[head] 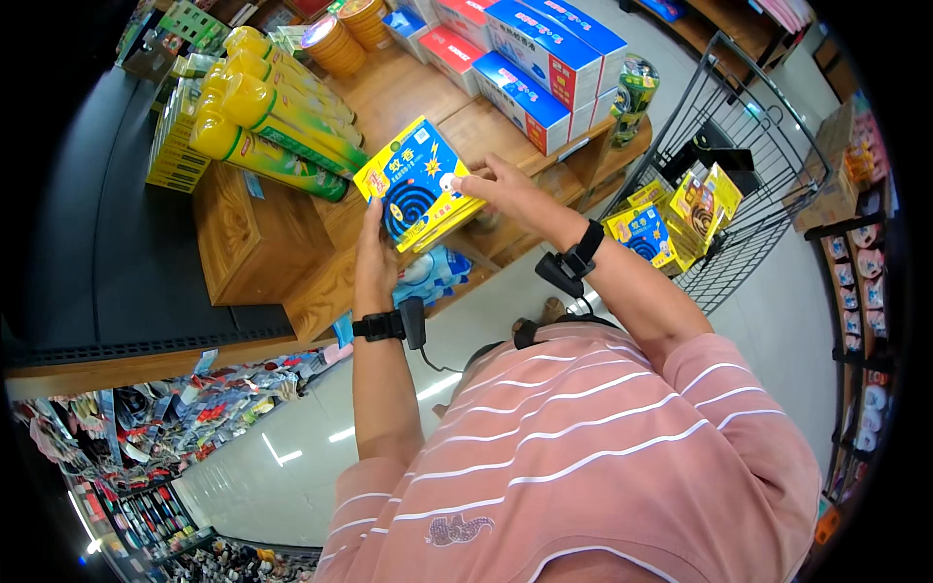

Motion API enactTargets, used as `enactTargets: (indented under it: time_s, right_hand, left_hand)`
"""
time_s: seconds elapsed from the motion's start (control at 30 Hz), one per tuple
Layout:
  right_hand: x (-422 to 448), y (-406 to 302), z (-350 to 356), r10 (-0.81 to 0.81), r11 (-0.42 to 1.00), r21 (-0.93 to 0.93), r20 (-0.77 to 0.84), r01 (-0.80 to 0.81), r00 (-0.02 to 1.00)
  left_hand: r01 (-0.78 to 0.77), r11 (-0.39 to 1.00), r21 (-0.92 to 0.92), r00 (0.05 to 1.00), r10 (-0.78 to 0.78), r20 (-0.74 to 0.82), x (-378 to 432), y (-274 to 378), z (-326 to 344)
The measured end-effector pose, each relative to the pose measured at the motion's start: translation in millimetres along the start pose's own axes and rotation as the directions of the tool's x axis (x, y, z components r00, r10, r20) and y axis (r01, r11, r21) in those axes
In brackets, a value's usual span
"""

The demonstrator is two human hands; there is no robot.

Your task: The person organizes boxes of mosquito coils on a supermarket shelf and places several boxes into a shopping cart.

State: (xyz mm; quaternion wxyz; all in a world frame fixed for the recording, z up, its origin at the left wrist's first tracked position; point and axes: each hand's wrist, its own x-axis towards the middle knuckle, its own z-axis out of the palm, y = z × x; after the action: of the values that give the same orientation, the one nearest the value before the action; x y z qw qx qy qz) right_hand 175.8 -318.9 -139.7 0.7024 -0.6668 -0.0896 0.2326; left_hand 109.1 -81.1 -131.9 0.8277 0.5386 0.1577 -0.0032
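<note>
A small stack of yellow and blue mosquito coil boxes [419, 186] is held between my two hands over the wooden display shelf. My left hand [375, 251] grips the stack's near left side, its thumb along the edge. On the right side, my right hand [503, 189] has its thumb on the top box's corner; the fingers beneath are partly hidden. More mosquito coil boxes [641, 237] in yellow wrapping lie in a metal shopping cart [783, 164] to the right.
Yellow-green spray cans [284, 124] lie stacked on the wooden shelf [393, 87] at left, beside a wooden block [255, 233]. Blue, white and red boxes [543, 62] stand at the shelf's far right, near a green can [634, 98]. Blue packages [434, 273] sit below.
</note>
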Motion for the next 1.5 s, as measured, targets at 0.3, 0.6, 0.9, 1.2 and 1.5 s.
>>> enactTargets:
  time_s: [0.3,0.6,0.9,1.2,1.5]
  right_hand:
    - [11.4,-3.9,-7.8,-0.052,0.998,0.023,0.047,0.051,0.998]
    - [43.5,-9.6,-26.4,-0.136,0.989,-0.036,0.152,0.143,0.979]
    - [74.2,25.1,-39.7,-0.087,0.993,-0.047,0.302,0.106,0.949]
    - [49.9,36.5,-16.0,-0.372,0.853,-0.35,0.111,0.387,0.921]
    - [18.3,16.3,1.5,-0.177,0.844,-0.518,-0.019,0.142,0.984]
  left_hand:
    - [-0.105,0.988,-0.109,0.994,0.108,0.017,9.8,1.0,13.4]
    - [-0.262,0.964,-0.044,0.961,0.265,0.083,27.5,7.9,14.0]
    - [-0.567,0.37,0.736,0.737,0.627,0.252,42.5,-9.8,5.9]
    - [-0.478,0.636,0.606,0.86,0.477,0.179,23.0,-36.7,-12.7]
    - [-0.45,0.48,0.753,0.805,0.584,0.109,28.6,-47.6,5.9]
